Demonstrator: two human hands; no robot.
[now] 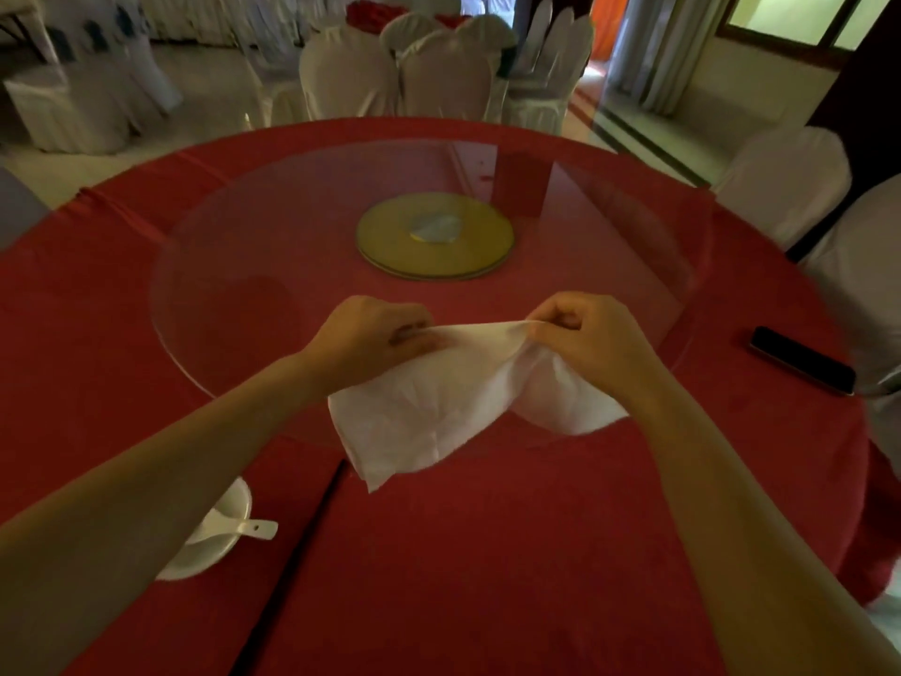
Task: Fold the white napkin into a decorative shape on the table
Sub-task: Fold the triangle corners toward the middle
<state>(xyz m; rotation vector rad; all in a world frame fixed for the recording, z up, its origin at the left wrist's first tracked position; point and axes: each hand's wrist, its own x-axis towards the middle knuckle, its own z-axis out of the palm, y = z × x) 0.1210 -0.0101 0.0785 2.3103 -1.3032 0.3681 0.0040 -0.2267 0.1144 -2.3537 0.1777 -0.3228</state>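
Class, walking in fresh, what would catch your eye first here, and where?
The white napkin, pinched taut between left hand and right hand, hangs mid-frame over the red tablecloth. Behind it a gold disc sits at the glass turntable's centre; a black phone lies at right.

Head camera looks forward and down, close over the table (pixel 536 553).

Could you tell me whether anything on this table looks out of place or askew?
The red tablecloth shows a dark slit running to the near edge beside the white bowl, as if two cloths fail to meet. Nothing looks spilled.
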